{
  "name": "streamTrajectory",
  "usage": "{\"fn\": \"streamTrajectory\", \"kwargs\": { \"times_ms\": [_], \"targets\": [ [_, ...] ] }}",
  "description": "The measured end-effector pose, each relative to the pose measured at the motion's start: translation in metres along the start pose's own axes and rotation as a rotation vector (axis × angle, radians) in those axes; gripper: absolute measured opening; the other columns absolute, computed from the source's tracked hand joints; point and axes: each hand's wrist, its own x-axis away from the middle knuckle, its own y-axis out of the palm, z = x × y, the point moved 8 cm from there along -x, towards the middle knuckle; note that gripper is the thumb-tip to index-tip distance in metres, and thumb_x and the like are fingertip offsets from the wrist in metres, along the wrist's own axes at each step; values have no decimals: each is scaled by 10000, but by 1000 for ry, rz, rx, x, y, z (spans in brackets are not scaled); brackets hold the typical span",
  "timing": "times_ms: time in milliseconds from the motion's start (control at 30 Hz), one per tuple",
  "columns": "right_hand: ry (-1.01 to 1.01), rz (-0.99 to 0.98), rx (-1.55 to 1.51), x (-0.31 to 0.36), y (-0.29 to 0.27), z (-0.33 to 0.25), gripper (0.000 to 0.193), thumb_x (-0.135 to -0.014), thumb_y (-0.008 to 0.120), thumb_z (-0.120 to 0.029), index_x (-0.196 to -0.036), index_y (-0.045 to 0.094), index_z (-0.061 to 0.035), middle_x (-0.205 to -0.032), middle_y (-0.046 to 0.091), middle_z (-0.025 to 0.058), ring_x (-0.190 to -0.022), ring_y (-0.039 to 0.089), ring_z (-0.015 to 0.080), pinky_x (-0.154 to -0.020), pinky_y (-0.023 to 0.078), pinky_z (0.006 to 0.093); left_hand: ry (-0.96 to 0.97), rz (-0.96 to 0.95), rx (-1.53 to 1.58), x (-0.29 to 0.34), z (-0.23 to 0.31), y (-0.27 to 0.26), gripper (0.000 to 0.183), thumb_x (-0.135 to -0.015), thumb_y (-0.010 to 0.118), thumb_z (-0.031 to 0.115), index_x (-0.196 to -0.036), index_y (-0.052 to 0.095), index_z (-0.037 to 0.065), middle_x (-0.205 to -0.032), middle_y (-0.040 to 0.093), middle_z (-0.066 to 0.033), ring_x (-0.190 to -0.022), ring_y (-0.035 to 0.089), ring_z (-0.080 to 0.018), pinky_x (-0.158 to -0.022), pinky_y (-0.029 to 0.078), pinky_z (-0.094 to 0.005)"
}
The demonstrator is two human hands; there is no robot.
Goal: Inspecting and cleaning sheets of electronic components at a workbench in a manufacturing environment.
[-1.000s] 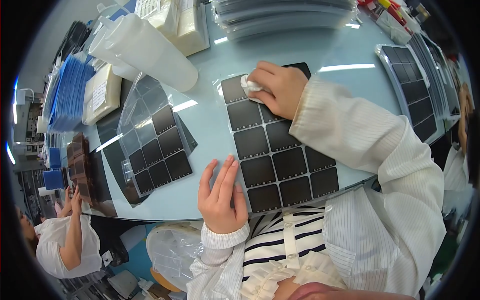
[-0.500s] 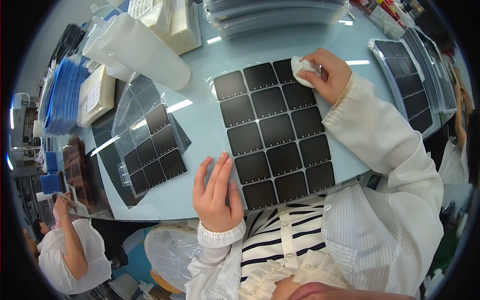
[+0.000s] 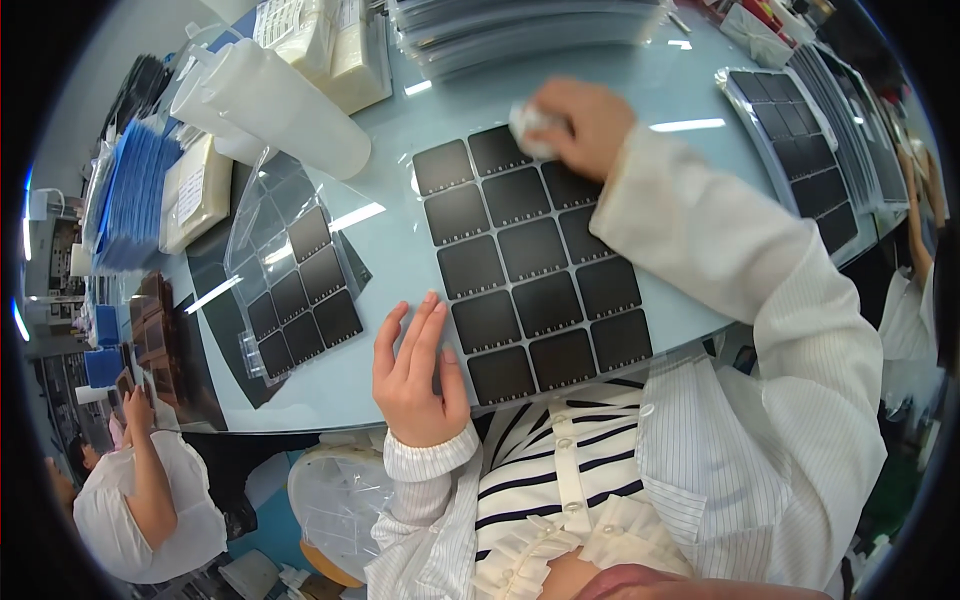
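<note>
The right hand, blurred, is closed around a crumpled, soft-looking white wad at the far edge of a flat panel. The blur hides whether the wad touches the surface. The left hand holds nothing; its fingers are stretched out, pointing away from the wearer, just beside the panel's near left edge. I cannot tell if the thumb meets that edge.

The panel lies flat in front of the wearer on a smooth, pale blue, glossy tabletop. Its long axis runs from near to far, the far end leaning slightly left. It carries dark, rounded squares, three across and five deep, divided by pale lines, with tiny light marks along each square's near side.

To the left lies a clear plastic sheet bearing some similar dark squares. Beyond it stands a tall, cloudy white plastic bottle, its contents unclear. Farther left are cream packs in clear wrap and a stack of thin blue sheets. At far right, a pale tray holds more dark squares. Below the table's near left edge, a round white bin contains crumpled clear film.
</note>
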Motion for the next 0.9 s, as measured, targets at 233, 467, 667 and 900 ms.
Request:
{"fn": "streamTrajectory", "kwargs": {
  "times_ms": [233,467,667,900],
  "targets": [
    [-68,-165,-212,32,17,-61,217,-763,673,-189,-897,588,-40,-843,566,118,-771,582,319,-670,468,370,1,28,0,3,-6,1,417,-706,506,-32,-1110,602,10,-1128,624,-113,-1074,529,-378,-901,440,-399],
    [68,-112,-211,61,-20,-36,158,-791,649,-136,-893,585,-33,-782,559,115,-722,582,277,-641,465,338,44,41,11,3,-2,4,407,-719,502,-28,-1111,604,7,-1131,624,-115,-1087,525,-378,-917,432,-402],
    [136,-108,-229,80,-33,-37,201,-768,682,-169,-910,587,-62,-764,549,98,-636,574,266,-566,451,321,55,55,-3,6,0,3,397,-736,503,-16,-1119,604,16,-1143,619,-108,-1097,521,-374,-928,426,-401],
    [-34,-148,-188,100,-29,-73,185,-773,668,-152,-885,565,-47,-771,554,124,-658,589,319,-590,470,340,71,7,-9,10,-1,3,388,-767,510,41,-1147,589,35,-1211,580,-99,-1152,481,-367,-949,408,-406]
  ]
}}
